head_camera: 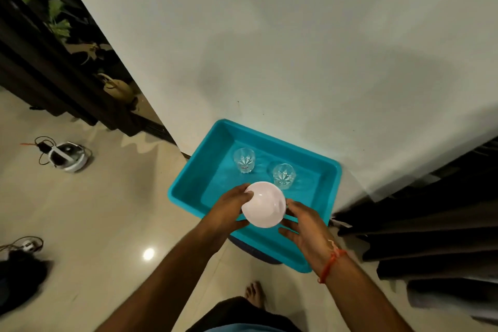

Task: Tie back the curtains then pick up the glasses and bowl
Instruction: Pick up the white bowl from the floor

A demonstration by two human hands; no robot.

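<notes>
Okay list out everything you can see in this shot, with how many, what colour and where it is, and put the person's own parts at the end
shallow turquoise plastic tray: one, turquoise, on the floor against the white wall
clear cut-glass tumblers: two, clear, upright inside the tray, one toward the back, one right of it
round white bowl: one, white, held over the tray's near side
dark curtain: one, dark, right edge, reaching the floor
white round device with cables: one, white, on the floor at left
dark bundle with a cord: one, black, lower left floor
left hand: one, fingers gripping the bowl's left rim
right hand: one, orange wrist thread, open against the bowl's right side
bare foot: one, bottom centre
</notes>
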